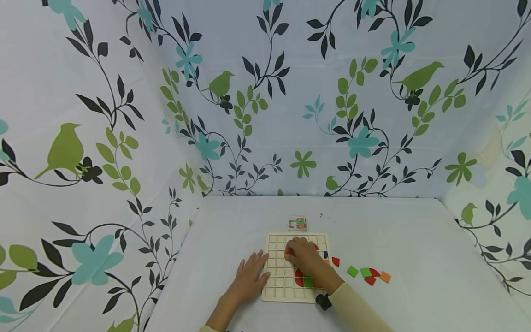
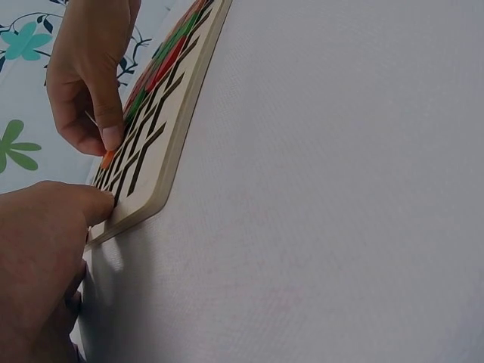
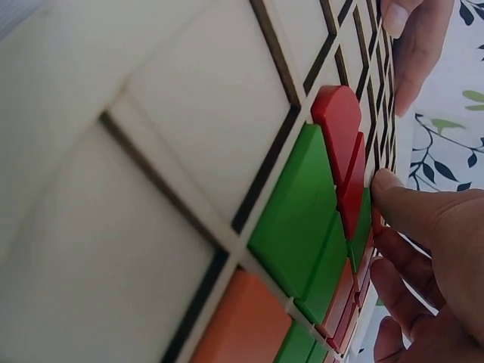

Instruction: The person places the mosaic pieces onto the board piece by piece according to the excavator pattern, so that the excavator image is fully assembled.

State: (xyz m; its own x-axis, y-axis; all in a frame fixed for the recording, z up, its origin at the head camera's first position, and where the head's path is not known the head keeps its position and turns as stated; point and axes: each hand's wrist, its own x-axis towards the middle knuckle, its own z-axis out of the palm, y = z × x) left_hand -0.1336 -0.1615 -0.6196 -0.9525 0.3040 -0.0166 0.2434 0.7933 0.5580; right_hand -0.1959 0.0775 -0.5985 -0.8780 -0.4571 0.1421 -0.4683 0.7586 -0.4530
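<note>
A wooden grid board [image 1: 280,293] lies on the white table, with colored tiles on its right side. My right hand [image 1: 305,256] reaches over the board and pinches an orange tile [image 2: 107,159] between thumb and fingers, close over the grid. My left hand [image 1: 248,276] rests at the board's left edge, fingers spread and fairly straight; its thumb [image 2: 98,206] touches the rim in the left wrist view. Green tiles [image 3: 296,212], red rounded tiles [image 3: 338,121] and an orange tile [image 3: 243,321] sit in the grid. The right forearm covers part of them in the head view.
Right of the board lie loose tiles: a red one [image 1: 335,261], a green square [image 1: 352,271], an orange square [image 1: 385,276] and a cluster of red and green ones. A small patterned card [image 1: 297,223] lies behind the board. Patterned cloth [image 1: 265,115] hangs around the table.
</note>
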